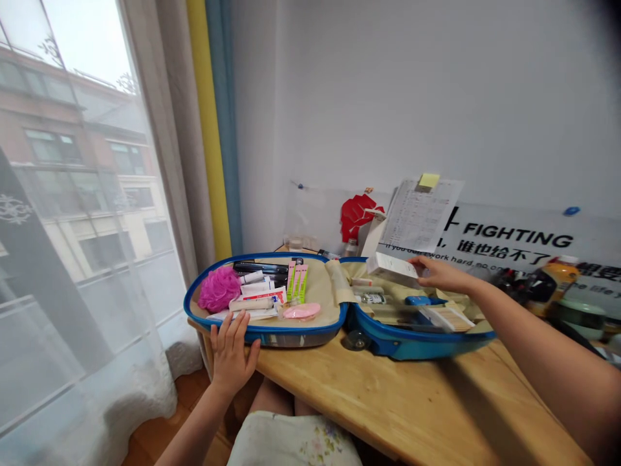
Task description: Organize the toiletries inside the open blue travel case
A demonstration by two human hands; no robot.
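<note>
A white box [392, 269] is up over the right half of an open blue suitcase [272, 334] on a wooden table [388, 408], and the right hand [439, 275] is at its end with fingers close together, but I can't tell if they pinch it. The left hand [231, 357] lies on the suitcase edge with fingers spread, holding nothing. A pink bath puff [218, 289], tubes [297, 282] and a small bottle [373, 298] are already packed in, and some spots between things are still open.

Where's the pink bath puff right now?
In the head view, the pink mesh bath puff lies in the left half of the open blue-rimmed case, beside a cream tube, above the left hand.
</note>
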